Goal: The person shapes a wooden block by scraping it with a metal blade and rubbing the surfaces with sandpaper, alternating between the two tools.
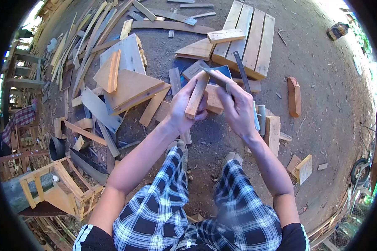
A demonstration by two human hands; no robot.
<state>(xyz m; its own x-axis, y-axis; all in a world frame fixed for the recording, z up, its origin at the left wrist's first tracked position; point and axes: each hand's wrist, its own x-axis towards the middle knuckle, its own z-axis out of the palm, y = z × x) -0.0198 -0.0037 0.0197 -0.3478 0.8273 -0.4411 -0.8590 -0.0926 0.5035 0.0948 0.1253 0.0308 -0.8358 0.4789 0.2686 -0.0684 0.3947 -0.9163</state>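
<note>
My left hand point(181, 104) is wrapped around a short wooden stick point(197, 98), which points up and away from me. My right hand point(238, 106) is closed just to its right, gripping a narrow dark grey piece point(216, 78) whose tip meets the far end of the stick. The kind of that grey piece is not clear, and part of it is hidden in the fingers. Below both hands lies a thicker wooden block point(214, 99), partly covered by them. A long dark flat bar point(242, 72) leans beyond my right hand.
A slatted wooden panel point(255, 42) lies ahead. Stacked boards point(132, 90) and long scrap strips point(92, 39) spread to the left. A small wooden frame point(71, 188) stands at lower left. Wood blocks point(294, 97) lie on the dirt ground point(322, 125) at right.
</note>
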